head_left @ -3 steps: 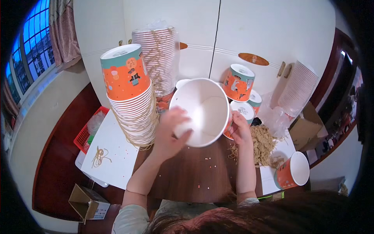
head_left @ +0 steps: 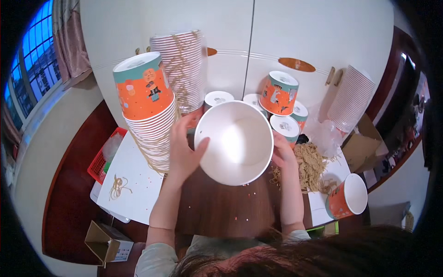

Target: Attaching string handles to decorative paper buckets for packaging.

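A large white-lined paper bucket is tilted with its open mouth toward me, above the brown tabletop. My right hand grips its right side, some fingers hidden behind the wall. Around its left side is my left hand, thumb at the rim and fingers along the outside. Just left of that hand rises a tall stack of paper buckets, upside down, the top one orange and green with cartoon figures.
Behind stand another wrapped stack and several upturned buckets. Tan twine lies in a heap at right, near a tipped orange bucket. Loose twine rests on the white surface at left. A pale stack stands far right.
My left hand has moved from across the bucket's mouth to its left side. The bucket has come slightly down and toward me, its mouth facing me more squarely.
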Motion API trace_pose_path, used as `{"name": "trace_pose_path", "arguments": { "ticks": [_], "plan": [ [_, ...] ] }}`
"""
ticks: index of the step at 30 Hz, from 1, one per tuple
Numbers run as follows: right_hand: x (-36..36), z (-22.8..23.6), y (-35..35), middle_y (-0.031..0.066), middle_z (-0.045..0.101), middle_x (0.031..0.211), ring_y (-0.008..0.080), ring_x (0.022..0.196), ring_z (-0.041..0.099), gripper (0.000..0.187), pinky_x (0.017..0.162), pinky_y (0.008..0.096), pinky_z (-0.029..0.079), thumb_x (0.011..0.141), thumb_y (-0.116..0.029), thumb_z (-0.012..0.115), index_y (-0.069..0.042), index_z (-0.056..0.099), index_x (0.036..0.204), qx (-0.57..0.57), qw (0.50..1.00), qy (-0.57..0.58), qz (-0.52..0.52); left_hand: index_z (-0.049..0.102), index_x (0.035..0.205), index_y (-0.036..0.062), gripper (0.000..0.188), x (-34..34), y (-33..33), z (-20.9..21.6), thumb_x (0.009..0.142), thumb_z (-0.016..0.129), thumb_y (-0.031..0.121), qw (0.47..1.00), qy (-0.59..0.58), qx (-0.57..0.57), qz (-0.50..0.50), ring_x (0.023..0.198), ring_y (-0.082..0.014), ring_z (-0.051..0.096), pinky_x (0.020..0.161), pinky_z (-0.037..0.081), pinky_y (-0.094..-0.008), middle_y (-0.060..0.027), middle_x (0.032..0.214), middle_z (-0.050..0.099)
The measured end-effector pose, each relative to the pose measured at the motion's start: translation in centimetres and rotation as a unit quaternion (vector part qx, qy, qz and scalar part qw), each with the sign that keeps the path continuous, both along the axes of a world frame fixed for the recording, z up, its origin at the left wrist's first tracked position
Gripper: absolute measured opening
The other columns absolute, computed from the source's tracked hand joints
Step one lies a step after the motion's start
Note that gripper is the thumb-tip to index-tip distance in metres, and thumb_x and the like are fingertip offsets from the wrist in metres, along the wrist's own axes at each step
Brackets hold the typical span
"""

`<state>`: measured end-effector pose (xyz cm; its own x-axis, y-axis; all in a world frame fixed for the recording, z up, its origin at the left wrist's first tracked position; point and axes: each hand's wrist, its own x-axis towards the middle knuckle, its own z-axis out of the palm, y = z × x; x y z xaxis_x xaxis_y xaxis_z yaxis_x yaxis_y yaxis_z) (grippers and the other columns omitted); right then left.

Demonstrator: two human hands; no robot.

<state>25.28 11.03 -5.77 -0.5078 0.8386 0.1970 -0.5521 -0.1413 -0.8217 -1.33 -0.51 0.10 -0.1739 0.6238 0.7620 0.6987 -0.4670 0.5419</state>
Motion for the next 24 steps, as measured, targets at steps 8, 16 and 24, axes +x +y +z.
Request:
{"name": "trace_pose_path", "arguments": {
  "ticks": [8, 16, 24],
  "plan": [
    [-0.9, 1.3, -0.4, 0.001, 0.056, 0.097, 0.0109, 0.086, 0.056, 0.02, 0.067, 0.028, 0.051, 0.087, -0.017, 0.048, -0.004, 0.049, 0.102, 0.083, 0.956, -0.282, -0.018, 0.054, 0.107, 0.0012, 0.038, -2.7, 0.5, 0.3, 0.07, 0.049, -0.005, 0.966, -0.176, -0.166, -0.093, 0.053, -0.0042, 0.039, 0.051, 0.035, -0.0185, 0.0008, 0.068, 0.051],
    [2.8, -1.1, 1.0, 0.0098, 0.064, 0.073, 0.0223, 0.068, 0.062, 0.03, 0.06, 0.0327, 0.049, 0.059, -0.02, 0.071, -0.007, 0.064, 0.086, 0.309, 0.553, -0.774, 0.013, 0.056, 0.099, -0.0005, 0.032, -3.2, 3.7, -3.0, 0.067, 0.053, 0.002, 0.977, 0.002, -0.213, -0.018, 0.052, -0.0167, 0.053, 0.052, 0.042, -0.0283, -0.0097, 0.06, 0.054],
    [1.8, -2.7, 1.7, 0.0075, 0.064, 0.071, 0.0209, 0.067, 0.062, 0.021, 0.06, 0.0324, 0.049, 0.057, -0.02, 0.069, -0.012, 0.067, 0.076, 0.203, 0.459, -0.862, 0.07, 0.056, 0.099, 0.0033, 0.032, -0.8, 4.0, -3.9, 0.067, 0.056, 0.007, 0.966, 0.026, -0.257, -0.035, 0.058, -0.0211, 0.057, 0.056, 0.045, -0.032, -0.0104, 0.065, 0.058]
  ]
}}
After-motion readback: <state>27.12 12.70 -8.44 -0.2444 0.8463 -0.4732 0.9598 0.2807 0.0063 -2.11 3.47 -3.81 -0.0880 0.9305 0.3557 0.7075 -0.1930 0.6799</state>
